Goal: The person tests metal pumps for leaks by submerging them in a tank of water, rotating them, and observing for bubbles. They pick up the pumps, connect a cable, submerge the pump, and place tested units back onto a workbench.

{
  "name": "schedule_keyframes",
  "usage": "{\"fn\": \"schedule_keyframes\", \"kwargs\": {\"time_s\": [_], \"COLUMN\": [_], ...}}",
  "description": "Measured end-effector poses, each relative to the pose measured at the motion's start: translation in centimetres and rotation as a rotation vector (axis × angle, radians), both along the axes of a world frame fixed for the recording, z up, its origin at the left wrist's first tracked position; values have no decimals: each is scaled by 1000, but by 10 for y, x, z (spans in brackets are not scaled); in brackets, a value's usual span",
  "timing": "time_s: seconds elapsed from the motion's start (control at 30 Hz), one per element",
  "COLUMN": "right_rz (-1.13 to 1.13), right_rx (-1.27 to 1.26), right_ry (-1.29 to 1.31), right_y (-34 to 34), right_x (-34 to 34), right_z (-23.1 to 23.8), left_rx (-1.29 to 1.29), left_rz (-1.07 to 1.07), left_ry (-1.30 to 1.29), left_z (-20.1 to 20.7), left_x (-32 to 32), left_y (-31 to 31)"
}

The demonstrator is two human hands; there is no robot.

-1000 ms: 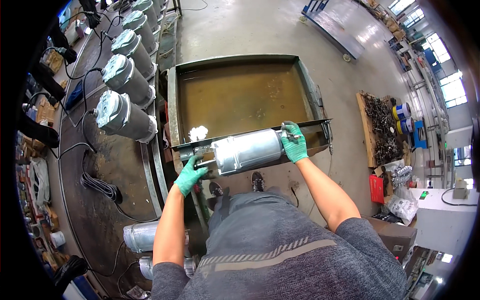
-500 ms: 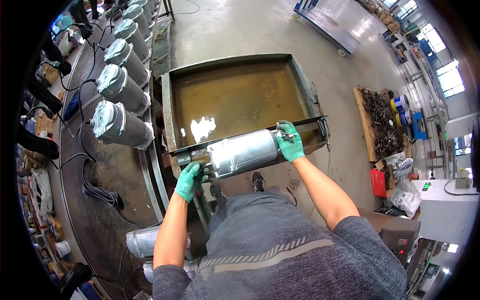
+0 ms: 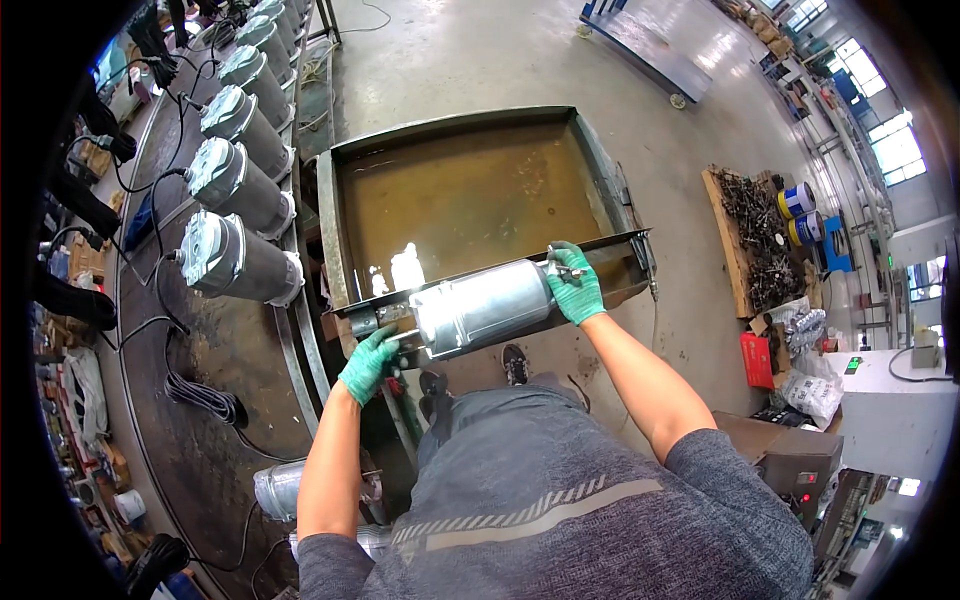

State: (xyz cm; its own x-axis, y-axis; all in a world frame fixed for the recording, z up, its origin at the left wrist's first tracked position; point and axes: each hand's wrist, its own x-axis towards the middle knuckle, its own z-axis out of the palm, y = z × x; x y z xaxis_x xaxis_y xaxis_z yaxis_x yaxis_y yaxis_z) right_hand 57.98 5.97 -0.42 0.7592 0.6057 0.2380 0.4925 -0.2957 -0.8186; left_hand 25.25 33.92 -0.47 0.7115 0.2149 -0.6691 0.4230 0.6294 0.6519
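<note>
A silvery metal cylinder [image 3: 485, 308], looking like a motor or pump housing, lies on its side across the near edge of a water-filled metal tank [image 3: 327, 225]. My right hand [image 3: 577, 284], in a green glove, is closed around the small fitting at the cylinder's right end. At the opposite end, a thin pale rod [image 3: 404, 335] sticks out toward my left hand [image 3: 368, 364], also green-gloved, whose fingers are closed on it. Those fingertips are partly hidden.
Several grey cylinders [image 3: 240, 258] with cables stand along the bench [image 3: 250, 350] at left. More cylinders [image 3: 278, 490] lie near my left forearm. A pallet of metal parts [image 3: 740, 250] and a red box [image 3: 757, 360] are at right. Farther off stands a blue cart [image 3: 650, 50].
My left hand has drawn slightly left and down, away from the cylinder's end, and more of the thin rod shows. My right hand keeps its hold.
</note>
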Motion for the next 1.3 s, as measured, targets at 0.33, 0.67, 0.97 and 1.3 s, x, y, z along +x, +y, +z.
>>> {"fn": "schedule_keyframes", "kwargs": {"time_s": [0.33,0.67,0.97,1.3], "right_rz": [1,15,26,3], "right_rx": [-22,-10,-165,-147], "right_ry": [87,93,-36,21], "right_y": [2,-1,1,3], "right_x": [0,1,1,2], "right_z": [-8,-10,-3,-5], "left_rx": [1515,-10,1008,1323], "left_rz": [-552,-16,-71,-223], "left_ry": [464,353,-88,240], "left_z": [-26,12,-35,-32], "left_x": [-4,9,-22,-17], "left_y": [-15,1,-13,-16]}}
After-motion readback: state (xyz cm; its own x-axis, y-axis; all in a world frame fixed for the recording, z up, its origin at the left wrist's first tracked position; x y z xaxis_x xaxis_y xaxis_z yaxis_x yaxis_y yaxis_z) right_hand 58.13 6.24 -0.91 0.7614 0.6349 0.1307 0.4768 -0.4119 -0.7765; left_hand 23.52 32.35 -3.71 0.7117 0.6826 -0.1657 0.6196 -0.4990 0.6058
